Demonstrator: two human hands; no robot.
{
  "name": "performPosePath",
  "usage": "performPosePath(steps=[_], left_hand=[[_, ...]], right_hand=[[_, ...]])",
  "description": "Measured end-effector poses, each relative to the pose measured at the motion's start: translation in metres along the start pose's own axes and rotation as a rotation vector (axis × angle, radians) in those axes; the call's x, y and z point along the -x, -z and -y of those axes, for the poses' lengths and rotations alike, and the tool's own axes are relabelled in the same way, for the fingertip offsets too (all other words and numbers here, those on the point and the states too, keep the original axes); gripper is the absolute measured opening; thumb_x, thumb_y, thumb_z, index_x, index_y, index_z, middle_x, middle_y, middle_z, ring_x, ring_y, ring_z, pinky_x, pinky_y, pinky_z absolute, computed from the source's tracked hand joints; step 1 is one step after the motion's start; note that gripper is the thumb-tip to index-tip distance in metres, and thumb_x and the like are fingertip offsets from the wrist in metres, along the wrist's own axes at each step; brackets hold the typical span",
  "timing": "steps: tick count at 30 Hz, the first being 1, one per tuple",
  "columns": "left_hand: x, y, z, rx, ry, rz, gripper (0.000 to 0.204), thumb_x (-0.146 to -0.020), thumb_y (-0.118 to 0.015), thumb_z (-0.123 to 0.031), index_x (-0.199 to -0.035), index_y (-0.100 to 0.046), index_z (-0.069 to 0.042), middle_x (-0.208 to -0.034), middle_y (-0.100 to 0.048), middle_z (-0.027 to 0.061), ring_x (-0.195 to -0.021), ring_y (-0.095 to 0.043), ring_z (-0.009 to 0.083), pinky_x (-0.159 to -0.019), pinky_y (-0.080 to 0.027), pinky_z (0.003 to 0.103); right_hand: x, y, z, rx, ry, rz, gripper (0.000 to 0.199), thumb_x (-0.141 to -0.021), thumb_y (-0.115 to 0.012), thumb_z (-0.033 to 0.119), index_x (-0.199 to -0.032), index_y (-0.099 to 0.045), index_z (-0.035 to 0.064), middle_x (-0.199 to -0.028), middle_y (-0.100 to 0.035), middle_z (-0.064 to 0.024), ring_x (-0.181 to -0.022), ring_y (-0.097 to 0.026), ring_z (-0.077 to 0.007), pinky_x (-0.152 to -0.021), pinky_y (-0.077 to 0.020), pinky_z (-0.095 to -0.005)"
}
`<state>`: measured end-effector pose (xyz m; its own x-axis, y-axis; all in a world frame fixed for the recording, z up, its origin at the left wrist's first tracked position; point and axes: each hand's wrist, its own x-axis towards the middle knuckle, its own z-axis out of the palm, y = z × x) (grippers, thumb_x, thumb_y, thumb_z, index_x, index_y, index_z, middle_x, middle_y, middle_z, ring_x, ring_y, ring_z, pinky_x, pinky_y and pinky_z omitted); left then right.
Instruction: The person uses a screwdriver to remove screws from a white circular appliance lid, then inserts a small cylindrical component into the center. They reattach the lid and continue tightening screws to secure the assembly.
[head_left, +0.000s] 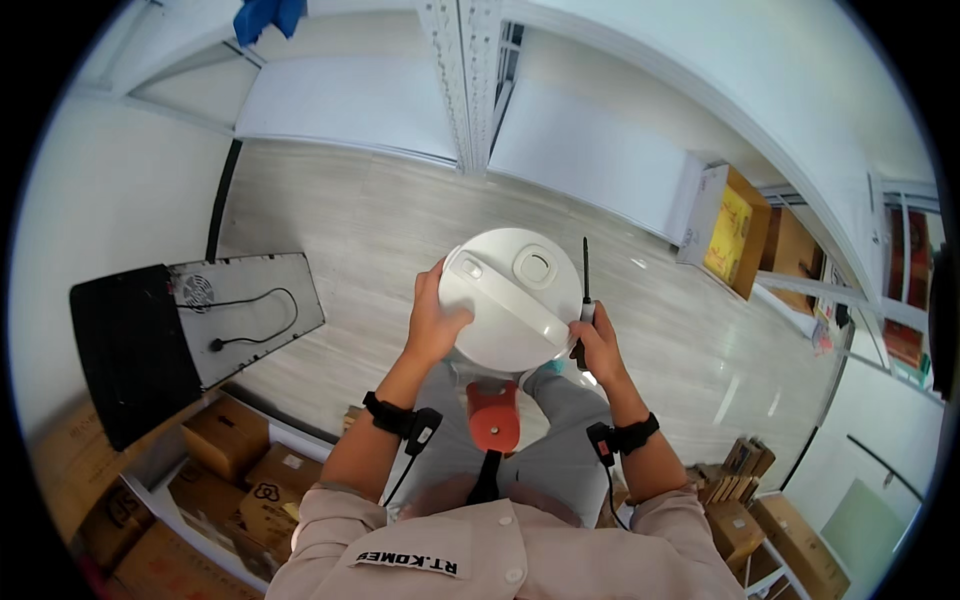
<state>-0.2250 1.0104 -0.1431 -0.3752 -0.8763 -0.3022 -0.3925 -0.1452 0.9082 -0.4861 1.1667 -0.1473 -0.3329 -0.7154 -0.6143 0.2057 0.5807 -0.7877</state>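
Observation:
A round white rice cooker, with a bar handle across its lid and a round vent at the far side, is held up in front of my lap. My left hand grips its left side, the thumb on the lid's edge and the other fingers hidden beneath. At the cooker's right edge my right hand is closed around a screwdriver, whose dark shaft points away from me. The right fingertips also seem to touch the cooker's side; its underside is hidden.
Below the cooker, a red seat or stool shows between my legs. A computer case with a black front and a cable lies at left. Cardboard boxes sit on shelving at lower left. An open carton stands by the far-right shelves.

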Motion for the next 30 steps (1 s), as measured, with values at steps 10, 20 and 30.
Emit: performPosePath(steps=[10, 20, 30], left_hand=[[-0.117, -0.121, 0.238, 0.140, 0.165, 0.047, 0.080, -0.070, -0.078, -0.009, -0.142, -0.047, 0.008, -0.135, -0.051, 0.0209, -0.128, -0.054, 0.0318, -0.109, -0.047, 0.042], [-0.208, -0.167, 0.391, -0.044, 0.120, -0.005, 0.082, -0.067, -0.078, -0.017, -0.139, -0.049, 0.011, -0.132, -0.053, 0.0284, -0.130, -0.049, 0.0418, -0.111, -0.045, 0.046], [-0.203, -0.173, 0.458, -0.119, 0.164, 0.017, 0.087, -0.070, -0.078, -0.019, -0.143, -0.042, 0.012, -0.140, -0.046, 0.0329, -0.130, -0.047, 0.0442, -0.114, -0.044, 0.046]], right_hand=[[-0.220, 0.056, -0.127, 0.435, 0.069, 0.151, 0.052, -0.088, -0.070, 0.040, -0.112, -0.054, -0.0026, -0.084, -0.068, -0.0166, -0.059, -0.065, -0.0226, -0.049, -0.0525, -0.0360], [-0.374, 0.057, -0.253, 0.440, -0.003, 0.428, 0.050, -0.095, -0.074, 0.037, -0.125, -0.054, 0.0034, -0.106, -0.067, -0.0107, -0.094, -0.068, -0.0168, -0.059, -0.0527, -0.0309], [-0.421, 0.061, -0.308, 0.455, -0.105, 0.678, 0.055, -0.099, -0.072, 0.027, -0.140, -0.045, 0.0013, -0.114, -0.070, -0.0117, -0.102, -0.069, -0.0174, -0.067, -0.0538, -0.0311]])
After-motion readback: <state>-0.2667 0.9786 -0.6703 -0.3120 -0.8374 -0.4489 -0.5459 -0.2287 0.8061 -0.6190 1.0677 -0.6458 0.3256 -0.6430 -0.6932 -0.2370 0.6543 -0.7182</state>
